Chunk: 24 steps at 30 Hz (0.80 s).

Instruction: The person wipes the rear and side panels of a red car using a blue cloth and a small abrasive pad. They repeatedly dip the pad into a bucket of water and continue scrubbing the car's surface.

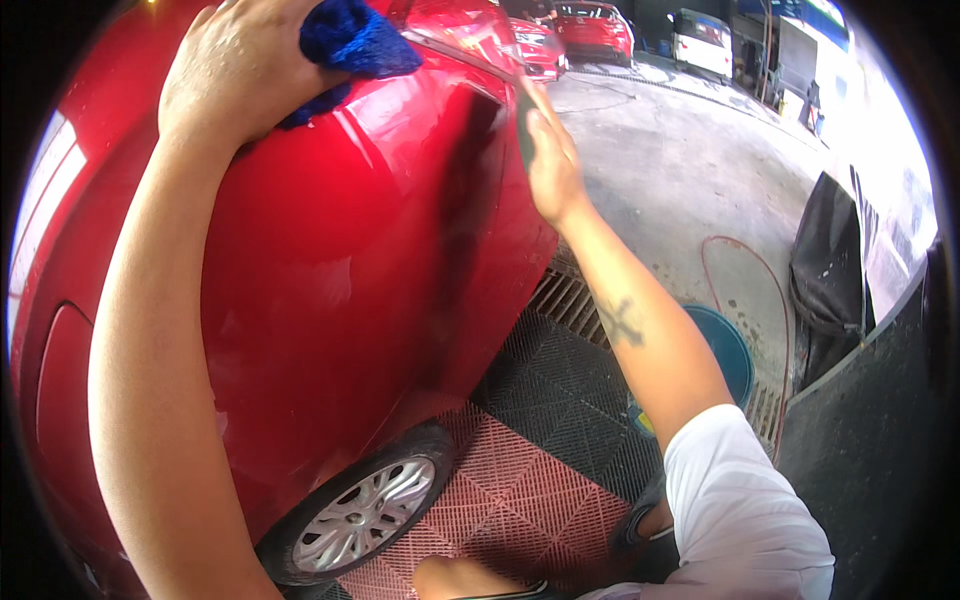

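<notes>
My left hand (pixel 240 75) is at the upper left, its fingers closed around a bunched blue cloth (pixel 355 40). The cloth lies against the glossy panel of a red car (pixel 310 240); my fingertips are partly hidden behind it. My right hand (pixel 555 165) is at the car's corner, slightly blurred. Between its thumb and fingers sits a flat grey-green piece (pixel 526 125), seen nearly edge-on, so I cannot make out its kind. It is close to the red bodywork, and whether it touches is unclear.
The car's wheel (pixel 365 515) stands below on red and black grid floor tiles (pixel 510 470). A teal bucket (pixel 725 345) is behind my right forearm, near a floor grate (pixel 575 300) and a red hose (pixel 770 265). Black sheeting (pixel 828 260) hangs at right. Other vehicles (pixel 595 30) are parked far back.
</notes>
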Each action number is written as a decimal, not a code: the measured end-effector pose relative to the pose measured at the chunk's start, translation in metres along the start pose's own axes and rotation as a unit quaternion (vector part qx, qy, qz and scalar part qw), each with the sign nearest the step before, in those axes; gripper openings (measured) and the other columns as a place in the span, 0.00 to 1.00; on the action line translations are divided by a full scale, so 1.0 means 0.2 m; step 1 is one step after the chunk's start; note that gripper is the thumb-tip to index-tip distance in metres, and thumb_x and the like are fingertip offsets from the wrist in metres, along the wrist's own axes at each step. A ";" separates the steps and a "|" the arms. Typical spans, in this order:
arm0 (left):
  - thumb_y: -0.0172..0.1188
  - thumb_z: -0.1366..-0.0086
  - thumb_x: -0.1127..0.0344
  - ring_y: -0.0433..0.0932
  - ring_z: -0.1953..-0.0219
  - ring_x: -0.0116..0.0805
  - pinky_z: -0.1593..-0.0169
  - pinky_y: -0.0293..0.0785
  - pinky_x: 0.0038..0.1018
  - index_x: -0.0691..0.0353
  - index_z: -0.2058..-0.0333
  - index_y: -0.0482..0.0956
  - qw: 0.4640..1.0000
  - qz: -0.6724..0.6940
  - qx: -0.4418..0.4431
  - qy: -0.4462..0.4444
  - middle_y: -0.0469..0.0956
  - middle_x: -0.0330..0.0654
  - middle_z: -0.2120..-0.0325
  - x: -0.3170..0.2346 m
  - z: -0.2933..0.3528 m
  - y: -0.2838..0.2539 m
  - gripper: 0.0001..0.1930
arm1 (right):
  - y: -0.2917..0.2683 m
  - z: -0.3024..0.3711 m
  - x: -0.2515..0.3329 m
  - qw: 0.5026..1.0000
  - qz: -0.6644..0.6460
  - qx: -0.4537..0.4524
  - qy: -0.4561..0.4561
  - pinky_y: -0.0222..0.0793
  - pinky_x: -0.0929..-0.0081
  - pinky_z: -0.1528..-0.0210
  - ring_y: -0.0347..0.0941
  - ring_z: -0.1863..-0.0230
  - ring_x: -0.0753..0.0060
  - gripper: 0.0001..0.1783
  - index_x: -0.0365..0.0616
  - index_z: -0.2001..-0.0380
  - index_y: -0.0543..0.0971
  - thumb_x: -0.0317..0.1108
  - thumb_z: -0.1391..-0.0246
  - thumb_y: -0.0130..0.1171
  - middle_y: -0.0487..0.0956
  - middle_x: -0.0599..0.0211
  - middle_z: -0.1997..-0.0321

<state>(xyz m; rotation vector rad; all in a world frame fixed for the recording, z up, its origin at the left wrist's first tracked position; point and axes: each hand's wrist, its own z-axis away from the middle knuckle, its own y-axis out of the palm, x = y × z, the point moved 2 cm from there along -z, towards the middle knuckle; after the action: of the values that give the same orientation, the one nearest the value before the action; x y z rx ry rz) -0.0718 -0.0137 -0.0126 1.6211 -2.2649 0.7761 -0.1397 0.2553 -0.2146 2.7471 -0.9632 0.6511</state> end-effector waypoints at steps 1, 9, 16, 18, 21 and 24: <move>0.79 0.47 0.48 0.80 0.42 0.51 0.36 0.75 0.44 0.47 0.43 0.82 1.000 0.001 0.000 0.008 0.80 0.46 0.46 0.01 0.01 0.03 0.33 | -0.04 0.11 -0.02 0.998 -0.049 -0.011 0.037 0.53 0.52 0.20 0.59 0.18 0.54 0.35 0.48 0.17 0.57 0.53 0.17 0.37 0.58 0.54 0.14; 0.80 0.44 0.46 0.83 0.41 0.50 0.37 0.80 0.46 0.38 0.35 0.78 0.999 -0.016 0.025 0.026 0.82 0.42 0.43 0.14 -0.06 0.15 0.37 | 0.11 0.33 0.14 0.995 -0.047 -0.028 0.089 0.51 0.56 0.17 0.57 0.17 0.48 0.37 0.36 0.17 0.51 0.44 0.19 0.44 0.58 0.40 0.15; 0.81 0.46 0.52 0.84 0.43 0.51 0.39 0.80 0.46 0.39 0.36 0.78 0.999 -0.008 0.009 0.039 0.82 0.43 0.44 0.17 -0.07 0.16 0.38 | 0.26 0.93 0.28 0.989 0.057 0.104 0.085 0.34 0.38 0.16 0.34 0.11 0.40 0.40 0.39 0.16 0.47 0.43 0.21 0.44 0.41 0.42 0.11; 0.81 0.45 0.53 0.84 0.44 0.51 0.40 0.81 0.47 0.39 0.35 0.77 0.998 -0.015 -0.006 0.056 0.82 0.43 0.43 0.16 -0.07 0.21 0.38 | 0.22 0.82 0.16 0.994 0.060 0.076 0.046 0.29 0.38 0.16 0.33 0.10 0.42 0.43 0.40 0.16 0.45 0.44 0.24 0.46 0.40 0.44 0.10; 0.82 0.47 0.53 0.84 0.42 0.53 0.39 0.82 0.48 0.39 0.34 0.76 0.997 -0.020 -0.005 0.069 0.81 0.42 0.40 0.24 -0.07 0.23 0.40 | 0.28 0.30 0.04 0.999 -0.001 -0.018 0.045 0.34 0.47 0.16 0.39 0.10 0.50 0.40 0.38 0.18 0.53 0.43 0.25 0.47 0.49 0.46 0.11; 0.82 0.46 0.51 0.84 0.42 0.52 0.39 0.82 0.47 0.39 0.34 0.77 0.998 -0.015 -0.012 0.060 0.82 0.42 0.42 0.24 -0.06 0.25 0.40 | 0.28 0.33 0.00 0.999 0.032 0.001 0.019 0.34 0.45 0.16 0.39 0.10 0.49 0.42 0.39 0.17 0.52 0.41 0.28 0.50 0.48 0.46 0.11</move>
<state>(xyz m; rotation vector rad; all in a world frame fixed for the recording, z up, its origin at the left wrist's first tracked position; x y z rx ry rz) -0.1362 -0.0339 0.0078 1.5513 -2.1536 0.8120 -0.1520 0.1931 -0.2726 2.7051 -1.0472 0.7133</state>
